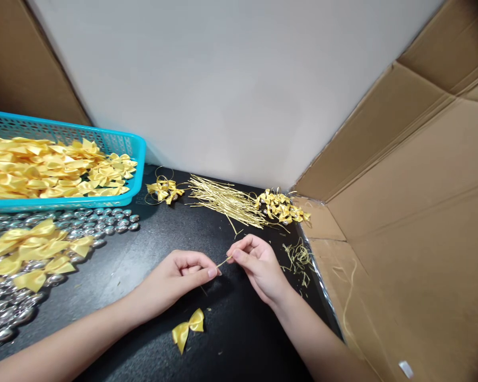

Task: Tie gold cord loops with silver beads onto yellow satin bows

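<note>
My left hand point(181, 271) and my right hand point(255, 262) meet over the black table point(151, 254). Both pinch a thin gold cord point(223, 261) stretched between their fingertips. A single yellow satin bow point(188, 329) lies on the table just below my left wrist. A bundle of gold cords point(225, 200) lies beyond my hands. Beside it on the right sits a heap of finished bows with cords point(282, 207), and a smaller heap with loops point(164, 190) lies to the left.
A turquoise basket point(137, 159) full of yellow bows stands at the left. Silver beads point(99, 220) and loose bows point(35, 249) spread below it. Cardboard point(402, 223) walls the right side; gold cord scraps point(298, 257) lie at its edge.
</note>
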Tool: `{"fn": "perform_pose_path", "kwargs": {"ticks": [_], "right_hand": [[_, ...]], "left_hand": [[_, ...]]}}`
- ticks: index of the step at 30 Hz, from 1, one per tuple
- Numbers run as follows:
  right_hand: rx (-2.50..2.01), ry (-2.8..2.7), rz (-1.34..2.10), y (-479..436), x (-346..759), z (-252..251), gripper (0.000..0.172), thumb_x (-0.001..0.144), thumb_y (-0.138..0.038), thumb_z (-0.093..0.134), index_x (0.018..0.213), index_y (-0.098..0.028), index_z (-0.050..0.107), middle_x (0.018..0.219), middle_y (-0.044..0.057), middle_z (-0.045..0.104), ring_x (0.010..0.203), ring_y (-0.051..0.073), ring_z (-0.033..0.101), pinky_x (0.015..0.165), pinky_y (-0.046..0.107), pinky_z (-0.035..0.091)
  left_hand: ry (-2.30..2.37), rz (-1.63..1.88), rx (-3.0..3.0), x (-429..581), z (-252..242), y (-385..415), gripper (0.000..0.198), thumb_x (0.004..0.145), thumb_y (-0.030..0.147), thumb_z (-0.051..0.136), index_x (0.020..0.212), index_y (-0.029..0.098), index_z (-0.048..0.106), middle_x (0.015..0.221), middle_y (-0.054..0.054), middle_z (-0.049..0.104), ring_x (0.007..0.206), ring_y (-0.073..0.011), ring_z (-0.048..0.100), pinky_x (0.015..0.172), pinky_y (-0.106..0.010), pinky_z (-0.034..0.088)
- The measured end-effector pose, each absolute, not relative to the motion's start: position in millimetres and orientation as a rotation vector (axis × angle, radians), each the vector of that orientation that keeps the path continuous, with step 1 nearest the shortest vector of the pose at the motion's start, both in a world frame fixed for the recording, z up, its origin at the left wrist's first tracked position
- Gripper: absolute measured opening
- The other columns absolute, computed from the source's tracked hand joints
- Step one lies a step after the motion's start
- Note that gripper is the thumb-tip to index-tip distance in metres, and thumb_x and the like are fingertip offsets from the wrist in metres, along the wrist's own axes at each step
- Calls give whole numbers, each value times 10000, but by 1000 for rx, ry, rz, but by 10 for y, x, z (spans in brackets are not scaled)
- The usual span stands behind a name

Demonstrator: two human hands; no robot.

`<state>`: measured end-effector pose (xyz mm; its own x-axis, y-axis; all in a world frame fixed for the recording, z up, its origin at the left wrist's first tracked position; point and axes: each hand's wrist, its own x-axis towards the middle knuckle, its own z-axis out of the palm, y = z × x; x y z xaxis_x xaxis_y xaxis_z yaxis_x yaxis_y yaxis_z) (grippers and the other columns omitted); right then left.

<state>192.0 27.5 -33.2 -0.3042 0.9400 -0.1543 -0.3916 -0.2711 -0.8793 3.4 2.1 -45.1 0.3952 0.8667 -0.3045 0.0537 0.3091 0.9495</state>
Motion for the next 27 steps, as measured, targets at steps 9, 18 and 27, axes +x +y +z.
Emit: {"fn": "perform_pose_path", "kwargs": {"ticks": [9,18,27], "right_hand": [[-897,-896,1683,300,1927,-289,342,567,-285,919,758,-187,653,675,-32,717,618,85,650,670,213,545],[-937,-919,1620,306,1959,-322,361,554,-259,914,789,-193,648,691,-24,722,671,101,672,704,221,534],[-987,-965,1442,411,2077,-299,321,612,-286,873,805,-216,627,718,-26,682,733,139,665,769,284,521]], "left_hand": [[1111,710,1225,-8,-495,43,406,720,559,696,687,155,723,531,8,576,481,-108,432,465,-211,289],[1090,659,1247,-16,-509,48,446,724,583,671,651,143,668,493,49,442,474,-85,295,473,-209,184],[1053,636,1229,-8,-461,16,432,758,570,663,666,149,632,498,77,317,491,-86,222,478,-220,146]]}}
